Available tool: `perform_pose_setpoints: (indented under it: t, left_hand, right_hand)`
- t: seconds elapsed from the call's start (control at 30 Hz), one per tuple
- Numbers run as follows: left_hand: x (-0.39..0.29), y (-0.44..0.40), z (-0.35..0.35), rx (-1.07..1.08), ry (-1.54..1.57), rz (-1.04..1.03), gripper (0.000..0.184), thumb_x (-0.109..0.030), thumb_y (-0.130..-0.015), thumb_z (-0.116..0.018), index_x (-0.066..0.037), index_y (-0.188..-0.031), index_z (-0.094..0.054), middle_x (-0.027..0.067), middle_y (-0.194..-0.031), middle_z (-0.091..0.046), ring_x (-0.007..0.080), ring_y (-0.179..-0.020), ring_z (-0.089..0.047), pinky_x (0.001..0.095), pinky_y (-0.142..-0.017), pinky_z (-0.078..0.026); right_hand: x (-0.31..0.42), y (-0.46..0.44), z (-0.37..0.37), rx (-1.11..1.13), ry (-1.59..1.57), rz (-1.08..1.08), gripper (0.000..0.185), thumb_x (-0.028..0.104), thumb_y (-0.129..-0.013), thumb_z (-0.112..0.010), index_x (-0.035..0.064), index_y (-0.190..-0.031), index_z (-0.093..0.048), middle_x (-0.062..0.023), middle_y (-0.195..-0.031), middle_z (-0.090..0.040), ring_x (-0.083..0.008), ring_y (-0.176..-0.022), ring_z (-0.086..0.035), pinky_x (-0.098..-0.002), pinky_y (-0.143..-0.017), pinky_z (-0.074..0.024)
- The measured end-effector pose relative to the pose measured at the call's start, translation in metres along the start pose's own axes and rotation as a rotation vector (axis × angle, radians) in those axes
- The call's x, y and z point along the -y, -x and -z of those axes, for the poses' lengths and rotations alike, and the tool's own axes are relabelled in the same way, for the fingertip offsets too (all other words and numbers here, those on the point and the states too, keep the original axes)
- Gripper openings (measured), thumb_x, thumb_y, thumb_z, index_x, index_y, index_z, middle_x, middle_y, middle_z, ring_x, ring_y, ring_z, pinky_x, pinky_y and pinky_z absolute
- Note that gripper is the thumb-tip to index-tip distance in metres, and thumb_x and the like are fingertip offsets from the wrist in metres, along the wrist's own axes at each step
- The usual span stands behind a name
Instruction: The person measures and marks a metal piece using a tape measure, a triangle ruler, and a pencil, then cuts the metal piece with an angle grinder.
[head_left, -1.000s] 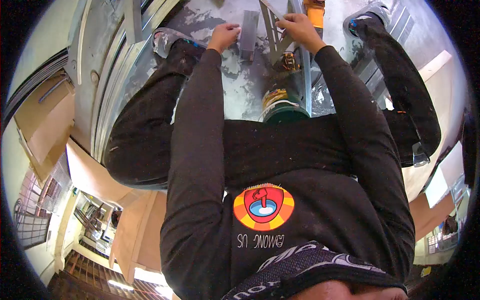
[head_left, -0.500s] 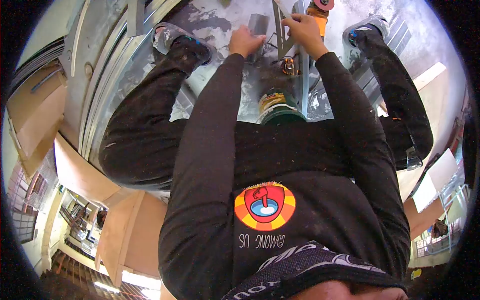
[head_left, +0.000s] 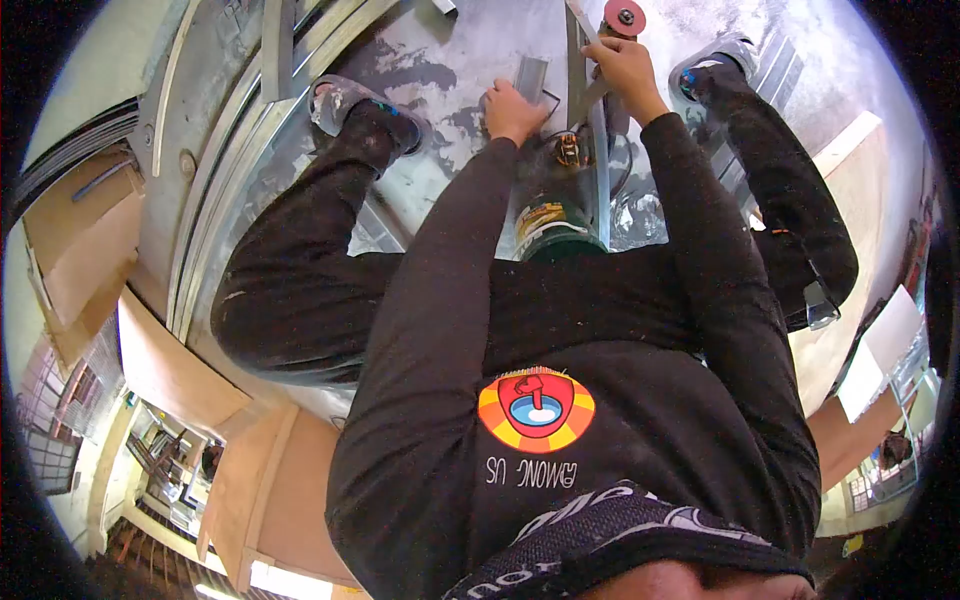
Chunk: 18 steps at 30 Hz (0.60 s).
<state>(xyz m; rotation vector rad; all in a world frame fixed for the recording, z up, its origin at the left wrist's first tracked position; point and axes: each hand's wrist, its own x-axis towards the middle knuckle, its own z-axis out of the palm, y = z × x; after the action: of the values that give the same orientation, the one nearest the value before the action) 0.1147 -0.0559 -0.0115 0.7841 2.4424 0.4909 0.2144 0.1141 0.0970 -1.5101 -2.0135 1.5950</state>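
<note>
My left hand [head_left: 516, 112] is closed around the near end of a short grey metal piece [head_left: 531, 74] lying on the floor. A thin black angled edge [head_left: 549, 104] shows beside its fingers. My right hand [head_left: 628, 76] pinches the lower end of a thin pale strip [head_left: 581, 18], whose kind I cannot make out. This strip lies along an upright metal bar [head_left: 575, 75]. Just beyond my right hand is an angle grinder with a reddish disc [head_left: 625, 16]; its body is mostly hidden by the hand.
A green bucket [head_left: 562, 243] with a yellow label stands between my legs. Near it lies a small orange and black object [head_left: 568, 150]. Long metal profiles [head_left: 215, 165] run along the left. Wooden boards [head_left: 85, 225] lean at the far left. My feet flank the work area.
My left hand has shifted right, nearer the bar, with the grey metal piece. My right hand has moved slightly down, covering more of the grinder. The whole view has shifted a little.
</note>
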Motion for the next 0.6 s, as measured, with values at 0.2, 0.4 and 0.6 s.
perform_pose_setpoints:
  t: [0.2,0.4,0.6]
  left_hand:
    - [-0.025,0.007,0.020,0.030,-0.014,-0.095,0.061,-0.029,-0.062,-0.078,-0.002,-0.108,-0.049,0.0230,-0.112,-0.060,0.0424,-0.109,-0.056,0.0524,-0.092,-0.046]
    - [-0.059,-0.025,0.068,-0.449,-0.016,-0.487,0.042,-0.016,-0.067,-0.075,-0.011,-0.101,-0.051,0.0137,-0.107,-0.050,0.0353,-0.103,-0.050,0.0493,-0.088,-0.040]
    - [-0.085,-0.048,0.098,-0.563,-0.132,-0.525,0.055,-0.023,-0.065,-0.081,-0.013,-0.111,-0.052,0.0115,-0.111,-0.051,0.0332,-0.111,-0.051,0.0485,-0.090,-0.043]
  right_hand:
    - [0.023,0.010,0.035,-0.009,-0.023,0.006,0.032,0.021,-0.085,-0.071,-0.0066,-0.099,-0.075,-0.0032,-0.073,-0.066,-0.0104,-0.066,-0.060,-0.0267,-0.062,-0.0455]
    - [0.080,0.044,0.083,-0.115,0.064,0.065,0.031,0.020,-0.085,-0.071,-0.0059,-0.101,-0.075,-0.0041,-0.070,-0.065,-0.0105,-0.063,-0.059,-0.0259,-0.060,-0.0452]
    - [0.081,0.061,0.090,-0.164,-0.033,0.084,0.030,0.023,-0.084,-0.070,-0.0036,-0.096,-0.076,-0.0067,-0.065,-0.066,-0.0116,-0.057,-0.061,-0.0281,-0.056,-0.0486]
